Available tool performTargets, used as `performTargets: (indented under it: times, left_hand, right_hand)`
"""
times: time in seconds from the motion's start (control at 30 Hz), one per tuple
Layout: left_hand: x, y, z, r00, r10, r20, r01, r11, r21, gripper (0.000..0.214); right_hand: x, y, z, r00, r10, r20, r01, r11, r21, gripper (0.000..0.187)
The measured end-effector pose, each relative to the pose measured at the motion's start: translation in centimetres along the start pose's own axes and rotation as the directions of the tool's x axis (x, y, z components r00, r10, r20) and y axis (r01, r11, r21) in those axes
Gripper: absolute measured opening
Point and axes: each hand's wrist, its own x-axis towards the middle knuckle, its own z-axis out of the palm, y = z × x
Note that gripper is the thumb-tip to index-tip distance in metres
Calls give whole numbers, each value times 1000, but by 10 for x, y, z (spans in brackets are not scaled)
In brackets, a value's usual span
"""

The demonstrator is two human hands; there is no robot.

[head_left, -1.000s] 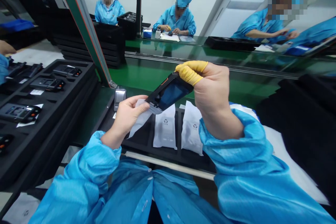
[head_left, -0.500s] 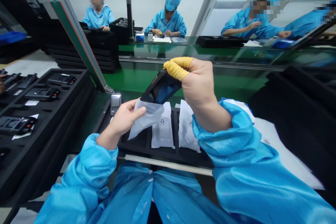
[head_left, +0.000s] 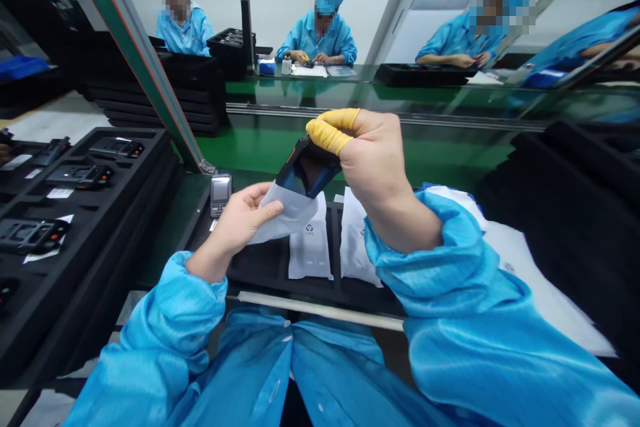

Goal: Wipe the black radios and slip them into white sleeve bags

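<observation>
Above the foam tray (head_left: 260, 265), your left hand (head_left: 246, 217) pinches the pouch (head_left: 291, 212), your right hand (head_left: 373, 159) the handheld terminal (head_left: 311, 172), now deeper inside.

Room ran over the green bench (head_left: 250, 147) either side of the right hand (head_left: 375, 153), until the slanted post (head_left: 148, 60) and black stack (head_left: 565, 213) intervened.

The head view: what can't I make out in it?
All in the head view:
Device: lower end hidden inside the held bag.
Right tray bag: right side partly behind the right sleeve.
Bottom-left bag: cut off by the bottom edge.
Left labels: any print too small.
</observation>
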Motion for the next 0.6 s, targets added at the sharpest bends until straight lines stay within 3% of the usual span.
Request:
performTargets:
  times: [0.1,0.2,0.3,0.47,0.6]
  left_hand:
    - [-1,-3,-4,996,-45,82,41,998,53,53]
    - [-2,-3,-6,999,27,44,-29,999,34,49]
    - [-1,0,-4,994,74,77,-79,995,57,44]
    - [-1,2,4,981,168,101,-182,972,149,50]
    - [-1,1,8,956,291,24,-284,907,310,53]
  right_hand:
    - [1,1,1,1000,5,-12,-4,1000,28,11]
    - [2,0,0,998,29,48,-30,999,13,11]
    - [0,-1,1,993,63,97,-60,998,-27,13]
    - [-7,0,5,987,90,131,-78,992,-96,18]
    - [-13,2,7,981,83,176,-62,991,-122,19]
